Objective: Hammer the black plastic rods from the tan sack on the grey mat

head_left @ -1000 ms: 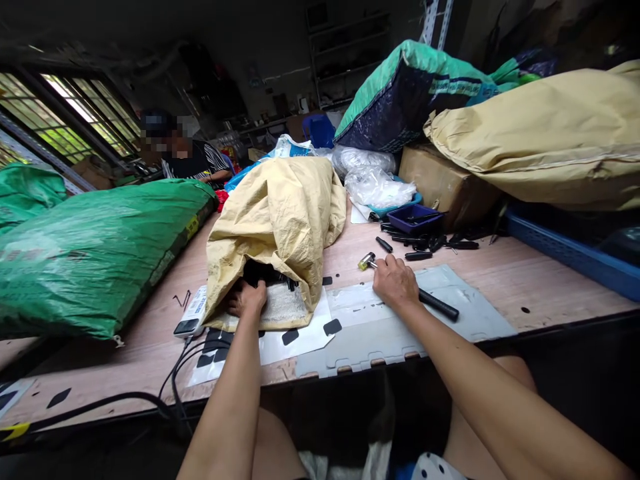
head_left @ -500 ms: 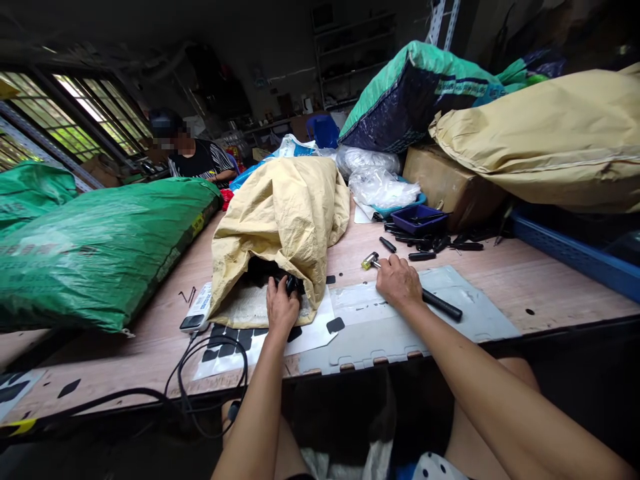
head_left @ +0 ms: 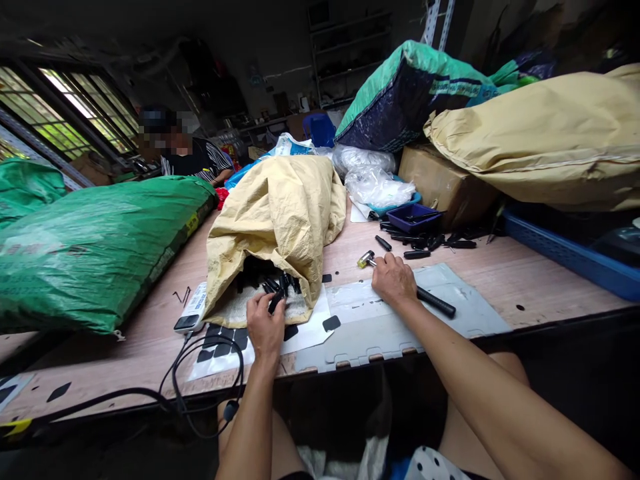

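At the mouth of a cream woven sack (head_left: 280, 200), my left hand (head_left: 266, 323) is closed, pinching a small black handle-like piece (head_left: 275, 302). Several similar black pieces (head_left: 285, 283) lie inside the sack opening. My right hand (head_left: 394, 279) is wrapped around a hammer (head_left: 438, 303), which has a yellow-tipped metal head and a black grip. It rests over a grey sheet (head_left: 465, 307) at the table's front edge. White paper with black stickers (head_left: 220, 343) lies under the sack's mouth.
A full green sack (head_left: 100, 247) lies at left, beside a white device (head_left: 193, 313) with a cable. Black pieces (head_left: 417, 254) are scattered by a purple tray (head_left: 413, 217). A blue basket (head_left: 565, 253) stands at right. A person (head_left: 193, 157) sits across the table.
My left hand has drawn back from the sack opening toward me, bringing a black piece with it. My right hand keeps its hold on the hammer. The view has shifted slightly.
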`<action>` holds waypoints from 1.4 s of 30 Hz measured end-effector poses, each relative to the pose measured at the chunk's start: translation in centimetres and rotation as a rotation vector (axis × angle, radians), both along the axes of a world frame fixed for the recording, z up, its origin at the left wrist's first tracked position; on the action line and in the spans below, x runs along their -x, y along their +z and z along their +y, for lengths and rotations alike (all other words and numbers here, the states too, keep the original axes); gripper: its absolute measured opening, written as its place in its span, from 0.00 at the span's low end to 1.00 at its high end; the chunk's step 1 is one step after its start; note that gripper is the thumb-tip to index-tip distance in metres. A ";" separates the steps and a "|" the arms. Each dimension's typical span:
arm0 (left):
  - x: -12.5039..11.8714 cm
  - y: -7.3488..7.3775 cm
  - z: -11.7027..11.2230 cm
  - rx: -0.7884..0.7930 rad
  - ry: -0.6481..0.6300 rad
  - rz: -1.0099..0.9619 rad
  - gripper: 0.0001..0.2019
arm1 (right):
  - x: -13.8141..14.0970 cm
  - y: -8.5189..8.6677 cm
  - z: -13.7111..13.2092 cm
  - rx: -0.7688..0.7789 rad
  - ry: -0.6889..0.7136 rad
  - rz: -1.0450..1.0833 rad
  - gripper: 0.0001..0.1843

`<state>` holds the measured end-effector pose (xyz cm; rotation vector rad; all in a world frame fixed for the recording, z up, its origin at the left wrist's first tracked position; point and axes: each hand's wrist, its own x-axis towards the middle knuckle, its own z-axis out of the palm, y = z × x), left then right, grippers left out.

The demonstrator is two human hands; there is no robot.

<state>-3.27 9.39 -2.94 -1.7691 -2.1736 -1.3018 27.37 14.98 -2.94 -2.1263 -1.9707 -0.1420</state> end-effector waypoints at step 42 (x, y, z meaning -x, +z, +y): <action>-11.9 -0.5 1.8 0.333 -0.634 -0.221 0.08 | 0.6 2.7 -8.9 -0.148 0.390 0.675 0.20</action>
